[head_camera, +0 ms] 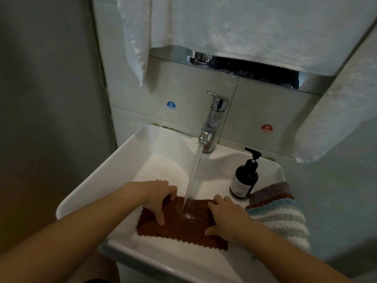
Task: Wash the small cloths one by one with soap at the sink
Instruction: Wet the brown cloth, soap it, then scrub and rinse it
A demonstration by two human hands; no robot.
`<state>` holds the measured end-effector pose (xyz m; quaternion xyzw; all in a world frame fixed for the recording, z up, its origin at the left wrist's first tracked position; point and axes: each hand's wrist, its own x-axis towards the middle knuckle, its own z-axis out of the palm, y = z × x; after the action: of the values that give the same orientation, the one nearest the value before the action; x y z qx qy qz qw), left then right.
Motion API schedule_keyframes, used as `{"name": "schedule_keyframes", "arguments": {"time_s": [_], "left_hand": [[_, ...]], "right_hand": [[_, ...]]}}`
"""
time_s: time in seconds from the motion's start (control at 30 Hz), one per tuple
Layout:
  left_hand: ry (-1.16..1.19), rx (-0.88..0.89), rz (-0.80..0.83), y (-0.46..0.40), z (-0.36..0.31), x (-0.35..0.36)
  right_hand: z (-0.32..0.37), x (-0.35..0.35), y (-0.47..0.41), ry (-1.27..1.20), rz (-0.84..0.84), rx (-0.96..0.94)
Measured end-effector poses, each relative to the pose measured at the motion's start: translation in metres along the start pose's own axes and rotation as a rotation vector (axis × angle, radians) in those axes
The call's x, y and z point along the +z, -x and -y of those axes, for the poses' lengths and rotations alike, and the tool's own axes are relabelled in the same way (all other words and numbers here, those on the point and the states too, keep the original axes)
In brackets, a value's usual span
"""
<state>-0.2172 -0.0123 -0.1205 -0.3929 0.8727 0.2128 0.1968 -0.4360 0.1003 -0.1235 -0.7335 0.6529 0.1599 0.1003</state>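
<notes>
A white rectangular sink [98, 178] is fixed to a pale tiled wall, with white towels [224, 27] hanging above it and partly covering a mirror. A chrome tap [214, 119] stands at the sink's back edge between a blue cold sticker [171, 105] and a red hot sticker [265, 128], and its water stream [192, 176] falls onto a rust-brown cloth [183, 223] (zigzag-edged) stretched over the basin toward the front edge. At the right rim stands a dark pump bottle [244, 176], and just beside it, toward the front right corner, lies a pile of cloths [279, 207], grey-purple on top and blue-and-white striped below. The left hand [159, 198] pinches the brown cloth's left part, fingers curled over its far edge and thumb on top. The right hand [224, 217] grips the right end the same way.
</notes>
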Motion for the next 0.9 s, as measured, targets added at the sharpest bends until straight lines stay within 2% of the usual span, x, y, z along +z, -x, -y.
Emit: {"name": "schedule_keyframes", "arguments": {"time_s": [0.2, 0.43, 0.67, 0.9], "left_hand": [[0.023, 0.041, -0.124, -0.009, 0.001, 0.001], [-0.032, -0.064, -0.203, -0.003, 0.023, -0.007], [-0.047, -0.135, -0.123, 0.010, 0.045, -0.014], [-0.032, -0.095, -0.029, 0.012, 0.028, -0.010]], "right_hand": [[-0.012, -0.007, -0.011, -0.032, 0.011, 0.067], [0.004, -0.012, -0.031, -0.084, -0.055, 0.092], [0.033, -0.007, -0.032, -0.102, -0.069, 0.035], [0.028, -0.002, -0.010, 0.001, -0.020, 0.002]]}}
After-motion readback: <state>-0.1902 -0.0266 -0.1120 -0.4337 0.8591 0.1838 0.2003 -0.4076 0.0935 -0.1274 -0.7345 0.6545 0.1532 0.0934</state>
